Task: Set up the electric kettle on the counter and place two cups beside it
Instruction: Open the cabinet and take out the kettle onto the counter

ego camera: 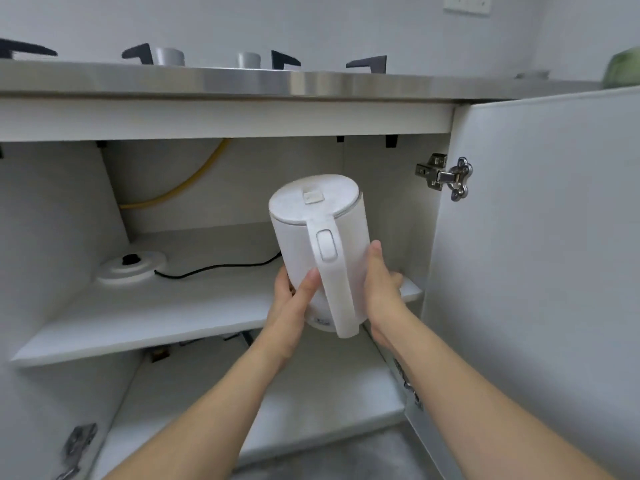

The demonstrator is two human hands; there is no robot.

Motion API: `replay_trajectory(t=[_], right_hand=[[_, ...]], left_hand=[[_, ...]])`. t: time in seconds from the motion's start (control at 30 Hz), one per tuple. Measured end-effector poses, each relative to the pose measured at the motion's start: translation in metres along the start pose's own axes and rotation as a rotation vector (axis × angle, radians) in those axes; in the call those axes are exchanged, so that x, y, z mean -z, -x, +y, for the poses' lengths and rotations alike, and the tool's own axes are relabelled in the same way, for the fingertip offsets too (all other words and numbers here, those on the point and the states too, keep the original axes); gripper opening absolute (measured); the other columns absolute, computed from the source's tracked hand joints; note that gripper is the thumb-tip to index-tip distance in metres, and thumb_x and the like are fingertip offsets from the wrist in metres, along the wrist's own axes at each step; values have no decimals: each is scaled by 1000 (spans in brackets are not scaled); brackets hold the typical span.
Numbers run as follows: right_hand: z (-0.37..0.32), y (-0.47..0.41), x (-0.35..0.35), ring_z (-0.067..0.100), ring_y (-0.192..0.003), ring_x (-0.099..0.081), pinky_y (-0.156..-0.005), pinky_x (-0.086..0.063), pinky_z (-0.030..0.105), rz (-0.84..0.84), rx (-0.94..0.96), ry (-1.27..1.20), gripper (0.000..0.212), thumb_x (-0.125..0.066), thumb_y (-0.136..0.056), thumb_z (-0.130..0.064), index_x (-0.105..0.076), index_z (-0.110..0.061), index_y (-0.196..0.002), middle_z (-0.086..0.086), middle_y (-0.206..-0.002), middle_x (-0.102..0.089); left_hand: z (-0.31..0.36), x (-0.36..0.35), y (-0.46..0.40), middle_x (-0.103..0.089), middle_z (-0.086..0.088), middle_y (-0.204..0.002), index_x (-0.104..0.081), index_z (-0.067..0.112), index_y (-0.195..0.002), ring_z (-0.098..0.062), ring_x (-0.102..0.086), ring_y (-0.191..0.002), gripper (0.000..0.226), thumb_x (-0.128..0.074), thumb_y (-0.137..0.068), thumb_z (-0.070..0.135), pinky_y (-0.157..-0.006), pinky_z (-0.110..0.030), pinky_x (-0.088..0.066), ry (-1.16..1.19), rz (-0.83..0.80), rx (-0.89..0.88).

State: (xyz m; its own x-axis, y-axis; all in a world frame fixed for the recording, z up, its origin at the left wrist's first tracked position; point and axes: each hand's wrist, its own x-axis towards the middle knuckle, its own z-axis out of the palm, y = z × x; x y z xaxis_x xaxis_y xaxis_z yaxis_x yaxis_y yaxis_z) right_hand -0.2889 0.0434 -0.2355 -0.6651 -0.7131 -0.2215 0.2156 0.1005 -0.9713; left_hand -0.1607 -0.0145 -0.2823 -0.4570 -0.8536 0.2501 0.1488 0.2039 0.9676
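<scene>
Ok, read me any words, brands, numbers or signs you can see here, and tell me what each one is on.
No text can be read here.
Kettle: a small dark mark low on its body, by the left hand, too blurred to read.
Kettle lid and handle button: blank.
Kettle base on the shelf: no marking shows.
Wall plate at the top: no lettering can be made out.

From my feed I see soft, even, rather cool light with a pale sheen along the steel bench [242, 81] edge, dim shade inside the cupboard [52, 237], slight overall blur, and straight lines bowing toward the frame edges.
</scene>
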Motion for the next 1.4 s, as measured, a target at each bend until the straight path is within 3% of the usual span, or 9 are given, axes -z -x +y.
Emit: replay_trajectory(t=[0.17, 0.4, 0.53, 0.67, 0.9, 1.0, 1.13, 1.27, 1.4], right_hand=[[-21, 53, 3, 30, -114, -55, -102, -42, 45, -11, -132, 8, 98, -38, -65, -85, -36, -23, -140, 5, -131, -55], [-138, 156, 6, 28, -127, -47, -112, -29, 45, -60, -259, 246, 87, -12, -71, -80, -52, -32, -132, 2, -130, -60], [-199, 228, 16, 26, -119, -53, -107, -37, 46, -49, -390, 269, 83, -15, -65, -81, -60, -38, -120, 2, -126, -61], [-266, 307, 21, 24, -107, -62, -101, -45, 48, -81, -509, 257, 71, -18, -70, -77, -65, -37, -106, 0, -117, -69], [-367, 400, -12, 16, -104, -59, -100, -44, 41, -205, -579, 267, 59, -11, -85, -72, -59, -43, -101, -11, -109, -66], [-367, 402, -16, 11, -94, -58, -93, -44, 38, -220, -565, 263, 53, -11, -92, -63, -59, -42, -84, -19, -89, -63], [-371, 426, -73, 13, -97, -59, -95, -44, 38, -250, -532, 269, 54, -13, -93, -61, -61, -37, -88, -10, -98, -67], [-374, 442, -144, -2, -85, -56, -86, -43, 33, -270, -472, 240, 51, -16, -92, -63, -63, -43, -85, -21, -86, -65], [-380, 441, -204, 14, -114, -54, -107, -38, 43, -278, -469, 227, 61, -13, -90, -66, -62, -35, -108, -11, -117, -60]], left_hand=[[49, 12, 42, -59, 23, -129, -36, 47, -136, -4, -57, -120, 73, -70, -75, 65, -98, -39, -48, 6, -38, 55], [203, 14, 98, -63, 17, -124, -37, 54, -131, -8, -61, -115, 74, -72, -68, 68, -89, -32, -50, 57, -69, 394], [309, 18, 133, -60, 30, -121, -36, 49, -136, 5, -60, -111, 90, -75, -59, 71, -91, -31, -50, 56, -81, 507], [418, 24, 162, -59, 17, -130, -40, 40, -136, -6, -60, -115, 84, -77, -63, 62, -97, -41, -50, 46, -107, 650], [561, 68, 190, -68, 29, -106, -48, 57, -116, 7, -66, -94, 53, -73, -70, 59, -59, -15, -55, 13, -76, 754], [572, 75, 191, -67, 29, -110, -49, 63, -109, 5, -66, -99, 52, -75, -64, 66, -70, -20, -55, 13, -78, 758], [586, 134, 203, -61, 26, -123, -42, 51, -131, 4, -61, -109, 75, -71, -64, 71, -89, -33, -50, 30, -37, 729], [602, 204, 192, -60, 42, -110, -42, 58, -124, 26, -56, -92, 56, -55, -73, 76, -79, -22, -41, 25, -45, 703], [612, 252, 170, -57, 29, -127, -50, 54, -124, 11, -49, -116, 66, -38, -70, 89, -106, -33, -31, 76, 52, 732]])
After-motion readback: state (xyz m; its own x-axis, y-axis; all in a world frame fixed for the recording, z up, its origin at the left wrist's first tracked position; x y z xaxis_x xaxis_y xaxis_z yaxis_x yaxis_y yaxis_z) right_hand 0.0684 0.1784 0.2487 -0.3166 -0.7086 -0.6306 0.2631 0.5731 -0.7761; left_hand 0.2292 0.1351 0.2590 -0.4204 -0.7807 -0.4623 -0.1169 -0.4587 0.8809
